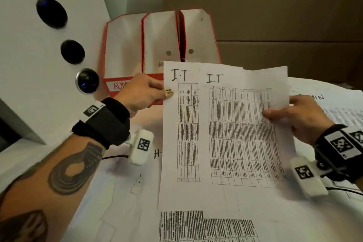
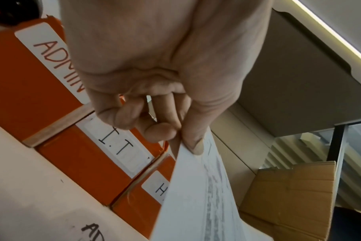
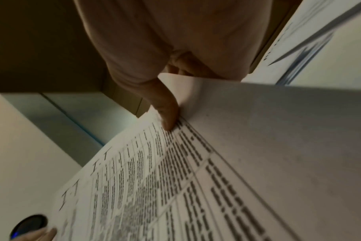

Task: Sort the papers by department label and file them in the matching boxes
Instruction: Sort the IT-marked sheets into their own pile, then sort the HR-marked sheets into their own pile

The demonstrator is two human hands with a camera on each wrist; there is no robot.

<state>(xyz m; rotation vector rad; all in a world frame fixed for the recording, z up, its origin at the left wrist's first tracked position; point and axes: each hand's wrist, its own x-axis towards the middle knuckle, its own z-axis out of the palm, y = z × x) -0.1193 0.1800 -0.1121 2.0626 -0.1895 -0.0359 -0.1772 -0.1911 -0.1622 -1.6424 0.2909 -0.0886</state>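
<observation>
Loose printed sheets (image 1: 208, 226) lie nearest the head camera, scattered over the white desk (image 1: 82, 212) and overlapping one another. Above them, two papers headed "I.T" are held up between both hands. Left hand (image 1: 141, 92): grip clenched on the left edge of the left I.T paper (image 1: 180, 133), thumb on the printed face and fingers behind, as the left wrist view confirms. Right hand (image 1: 302, 118): grip grasping the right edge of the right I.T paper (image 1: 241, 133), thumb pressed on the table print, fingers hidden behind the sheet. The right paper overlaps the left one along its inner edge; a further sheet edge shows behind the right paper's top. Both papers are clear of the desk, tilted toward the camera.

Behind the papers, three red file boxes stand side by side at the back of the desk: ADMIN box (image 2: 31, 78), I.T box (image 2: 82, 159) in the middle, and a third box (image 2: 138, 210) whose label begins "H", the remainder covered. The left hand is just in front of the ADMIN and I.T boxes.

Left of the boxes stands a white panel (image 1: 25, 65) with round dark openings. Brown cardboard cartons (image 1: 275, 15) fill the background on the right.
</observation>
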